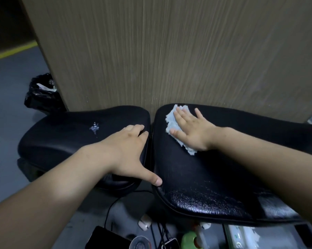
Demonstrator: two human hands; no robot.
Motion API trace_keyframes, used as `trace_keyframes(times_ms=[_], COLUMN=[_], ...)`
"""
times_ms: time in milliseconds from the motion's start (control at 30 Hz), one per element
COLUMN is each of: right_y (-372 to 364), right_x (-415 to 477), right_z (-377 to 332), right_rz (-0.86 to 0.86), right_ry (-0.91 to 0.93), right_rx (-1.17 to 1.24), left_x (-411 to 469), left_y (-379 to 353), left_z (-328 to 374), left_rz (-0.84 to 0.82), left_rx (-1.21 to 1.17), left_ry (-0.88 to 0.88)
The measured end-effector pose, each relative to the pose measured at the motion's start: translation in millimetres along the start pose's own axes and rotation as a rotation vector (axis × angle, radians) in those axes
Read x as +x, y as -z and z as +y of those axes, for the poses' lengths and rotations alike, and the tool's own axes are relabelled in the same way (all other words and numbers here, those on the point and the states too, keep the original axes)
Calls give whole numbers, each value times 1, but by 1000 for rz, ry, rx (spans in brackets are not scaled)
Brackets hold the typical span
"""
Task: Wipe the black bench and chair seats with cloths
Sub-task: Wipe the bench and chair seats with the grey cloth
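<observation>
While left hand [128, 151] hooks the left chair seat [61, 133] edge, right hand [192, 130] presses white cloth [171, 123] flat-fingered onto right seat [205, 177].

Cloth [171, 123]: middle hidden under the right hand [191, 130]; only frayed edges show.
Left hand [130, 150]: fingertips dip past the left seat [61, 137] edge; grip unclear.
Right seat [214, 177]: cut off at 3 o'clock.
Black bag [40, 97]: at 9 o'clock, partly behind the wooden panel [169, 51].
Clutter at 6 o'clock: blurred, cropped; green bottle [188, 239] top only.
</observation>
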State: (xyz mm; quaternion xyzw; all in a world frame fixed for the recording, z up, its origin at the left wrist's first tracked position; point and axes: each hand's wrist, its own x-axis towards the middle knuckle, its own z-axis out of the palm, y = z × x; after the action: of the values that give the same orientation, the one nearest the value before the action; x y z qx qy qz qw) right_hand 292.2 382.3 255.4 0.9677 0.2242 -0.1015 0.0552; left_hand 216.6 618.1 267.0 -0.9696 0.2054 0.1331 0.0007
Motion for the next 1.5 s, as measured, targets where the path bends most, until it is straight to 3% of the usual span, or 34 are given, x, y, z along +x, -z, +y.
trace_keyframes(times_ms=[200,333,600,967,1500], right_y=[-13,-21,-9,12,4], right_x=[-95,-118,-30,83,66], right_z=[-45,-66,-44,7,97], right_rz=[-17,-28,22,119,124], right_ry=[207,212,159,88,-78], right_rx=[1,55,55,109,73], left_x=[-3,-2,-3,45,97], left_y=[-5,-8,0,1,11], left_z=[-2,-3,-1,16,56], left_rz=[7,17,23,300,199], left_rx=[-22,-28,-46,-67,-164], left_ry=[7,9,-1,89,72])
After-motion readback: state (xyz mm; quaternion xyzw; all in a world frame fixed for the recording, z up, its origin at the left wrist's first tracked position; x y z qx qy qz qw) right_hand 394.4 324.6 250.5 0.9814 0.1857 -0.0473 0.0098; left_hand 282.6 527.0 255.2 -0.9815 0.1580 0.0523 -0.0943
